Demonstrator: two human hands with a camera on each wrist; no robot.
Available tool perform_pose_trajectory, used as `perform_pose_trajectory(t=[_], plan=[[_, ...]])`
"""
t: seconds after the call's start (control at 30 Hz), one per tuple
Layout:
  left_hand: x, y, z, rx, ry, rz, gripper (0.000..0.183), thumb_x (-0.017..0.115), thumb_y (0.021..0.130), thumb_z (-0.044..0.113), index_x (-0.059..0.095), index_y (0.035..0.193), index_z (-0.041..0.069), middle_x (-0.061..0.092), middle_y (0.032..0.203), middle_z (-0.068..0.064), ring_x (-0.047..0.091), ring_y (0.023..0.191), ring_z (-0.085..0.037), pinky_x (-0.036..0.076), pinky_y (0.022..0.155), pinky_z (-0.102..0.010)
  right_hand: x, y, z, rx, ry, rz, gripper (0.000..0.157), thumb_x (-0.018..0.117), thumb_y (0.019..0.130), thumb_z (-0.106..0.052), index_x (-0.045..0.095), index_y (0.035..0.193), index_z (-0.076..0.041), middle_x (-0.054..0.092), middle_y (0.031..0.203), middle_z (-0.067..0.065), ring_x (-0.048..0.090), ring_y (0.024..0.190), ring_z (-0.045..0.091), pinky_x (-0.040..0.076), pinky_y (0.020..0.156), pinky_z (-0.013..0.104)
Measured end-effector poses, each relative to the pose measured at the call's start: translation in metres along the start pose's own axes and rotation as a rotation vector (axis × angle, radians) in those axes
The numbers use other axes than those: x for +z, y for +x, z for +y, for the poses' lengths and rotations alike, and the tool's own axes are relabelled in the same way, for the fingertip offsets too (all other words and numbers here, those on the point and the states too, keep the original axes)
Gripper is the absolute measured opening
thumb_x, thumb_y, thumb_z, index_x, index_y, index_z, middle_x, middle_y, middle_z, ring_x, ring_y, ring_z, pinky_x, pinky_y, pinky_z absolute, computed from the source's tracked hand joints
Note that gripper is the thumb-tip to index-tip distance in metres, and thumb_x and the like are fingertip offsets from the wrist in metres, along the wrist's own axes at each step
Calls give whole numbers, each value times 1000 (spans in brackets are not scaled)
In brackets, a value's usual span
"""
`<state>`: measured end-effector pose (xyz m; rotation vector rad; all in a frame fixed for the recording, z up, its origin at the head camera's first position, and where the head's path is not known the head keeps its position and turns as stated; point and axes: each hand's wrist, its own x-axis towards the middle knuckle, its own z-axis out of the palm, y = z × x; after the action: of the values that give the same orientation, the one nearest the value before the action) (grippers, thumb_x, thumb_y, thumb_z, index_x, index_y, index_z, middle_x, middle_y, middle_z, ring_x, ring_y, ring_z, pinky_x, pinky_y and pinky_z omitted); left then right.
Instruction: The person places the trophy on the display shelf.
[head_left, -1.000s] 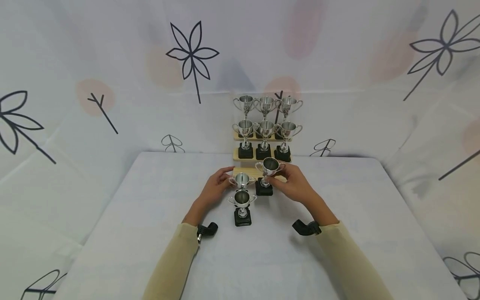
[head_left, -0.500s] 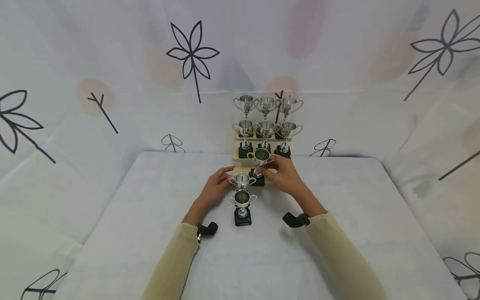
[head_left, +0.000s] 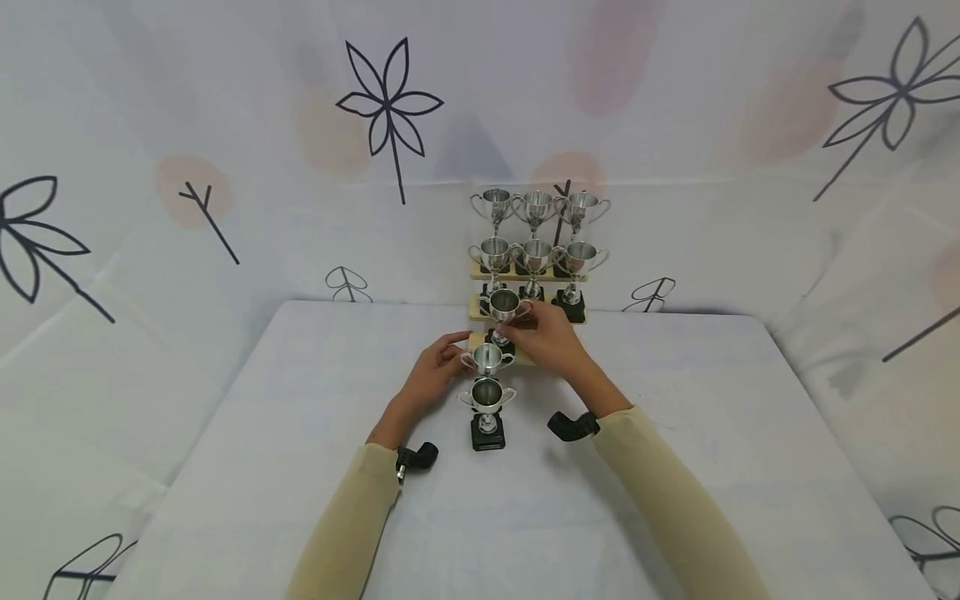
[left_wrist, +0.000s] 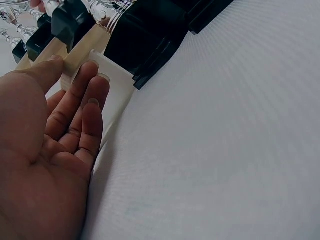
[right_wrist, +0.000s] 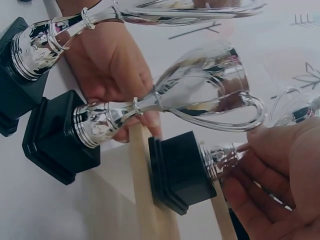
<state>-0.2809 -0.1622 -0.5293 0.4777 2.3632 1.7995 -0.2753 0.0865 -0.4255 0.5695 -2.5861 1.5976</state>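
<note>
My right hand (head_left: 551,337) pinches the stem of a silver trophy cup (head_left: 505,304) with a black base. In the right wrist view, that trophy's base (right_wrist: 180,172) is at the lowest step of a wooden stepped stand (right_wrist: 141,185); whether it bears its full weight there I cannot tell. At the stand's left end, my left hand (head_left: 433,375) holds the corner, thumb on the wood and fingers against the pale side, as the left wrist view shows. Two more trophies, a nearer one (head_left: 487,396) and one behind it (head_left: 487,358), stand in front of the stand.
Several matching trophies (head_left: 537,254) stand in two rows on the upper steps. A white cloth covers the table (head_left: 315,367), and a patterned curtain (head_left: 262,108) hangs behind it. The two front trophies are close to both hands.
My right hand has carried its trophy left and away from me, from the stand's front right to the left part of its lowest step. My left hand has stayed in place.
</note>
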Motion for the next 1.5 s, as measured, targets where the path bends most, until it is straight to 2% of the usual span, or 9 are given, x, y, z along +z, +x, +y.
perform_pose_trajectory(t=[0.13,0.27,0.57,0.83,1.2,1.5], plan=[[0,0,2,0,4,-6,49,59,109,18,51,156,12,77,113,-10,73,100,-19,53,100,-39,3,4,3,-5,-25,-3,15,79,97,-14,68,96,-5,77,108,15,76,108,34,59,96,48],[0,1,1,-3,0,-10,50,58,110,19,49,158,9,77,114,-10,74,101,-19,53,101,-40,6,7,6,-12,-43,0,13,79,97,-15,71,100,-5,78,106,13,77,105,32,59,94,46],[0,0,0,12,-7,-2,51,59,108,17,49,157,8,76,113,-11,73,99,-20,54,98,-40,12,11,3,-24,-17,19,12,78,96,-9,74,103,0,78,104,16,77,100,33,60,91,46],[-1,1,-3,17,-30,-13,49,58,107,14,51,156,12,76,111,-10,73,97,-19,55,94,-35,16,13,4,-21,7,35,10,80,95,-8,74,100,-1,78,101,15,77,98,30,60,90,44],[-1,1,-5,8,-36,-7,49,58,107,10,53,155,15,76,109,-12,73,96,-19,55,94,-37,19,14,10,-19,-4,47,10,78,97,-9,74,103,-2,78,105,13,77,103,29,59,93,42],[0,1,-4,14,-33,-4,49,59,106,11,53,155,15,76,109,-11,73,95,-19,54,95,-36,20,11,8,-49,34,69,12,78,96,-6,72,105,-1,77,107,15,76,106,31,58,97,42]])
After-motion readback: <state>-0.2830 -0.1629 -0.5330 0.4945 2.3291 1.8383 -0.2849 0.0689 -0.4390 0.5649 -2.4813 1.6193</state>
